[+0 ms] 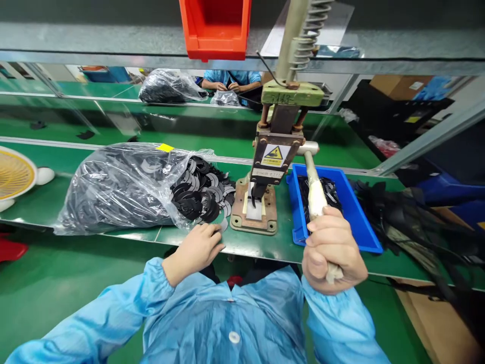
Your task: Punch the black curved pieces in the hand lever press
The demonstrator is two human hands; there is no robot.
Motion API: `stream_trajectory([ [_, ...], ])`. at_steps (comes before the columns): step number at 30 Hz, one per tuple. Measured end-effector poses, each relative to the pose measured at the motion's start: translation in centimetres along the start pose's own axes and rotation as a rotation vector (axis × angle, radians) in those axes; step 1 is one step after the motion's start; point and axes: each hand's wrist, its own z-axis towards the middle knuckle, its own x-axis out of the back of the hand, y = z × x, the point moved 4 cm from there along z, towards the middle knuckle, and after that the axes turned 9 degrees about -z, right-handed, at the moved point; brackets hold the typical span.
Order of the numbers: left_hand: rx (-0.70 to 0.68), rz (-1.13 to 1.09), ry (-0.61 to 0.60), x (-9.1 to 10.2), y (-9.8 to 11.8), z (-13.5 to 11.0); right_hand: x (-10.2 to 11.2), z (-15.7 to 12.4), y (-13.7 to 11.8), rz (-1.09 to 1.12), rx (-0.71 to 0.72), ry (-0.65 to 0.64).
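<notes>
My right hand [332,250] is wrapped in a fist around the pale taped lever handle [315,189] of a small hand press [273,151]. The press stands on a metal base [253,210] at the front of the green bench. My left hand [199,246] rests on the bench edge beside the base, fingers curled at a loose pile of black curved flat parts [200,194]. Whether it pinches one of them is hidden. The parts spill from an open clear plastic bag [117,187] lying to the left.
A blue tray [356,217] holding black pieces sits right of the press. Dark material [413,217] is heaped further right. A yellow fan [15,174] stands at far left. An orange bin [215,28] hangs overhead. Another person's hands [227,87] work across the bench.
</notes>
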Motion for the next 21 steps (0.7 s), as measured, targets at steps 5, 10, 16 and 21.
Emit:
stream_trajectory([
  [5,-0.010,-0.130,0.030,0.6,-0.9,1.0,0.0,0.1,0.1,0.007,-0.012,0.019],
  [10,0.092,-0.103,0.084,0.3,-1.8,0.7,-0.2,0.0,0.2,0.015,0.012,0.051],
  [16,0.180,-0.310,0.135,-1.1,-2.5,0.2,-0.1,-0.1,0.7,0.028,0.031,0.061],
  [21,0.212,-0.419,0.144,0.1,-3.2,0.6,-0.1,-0.1,0.5,0.004,0.024,0.046],
])
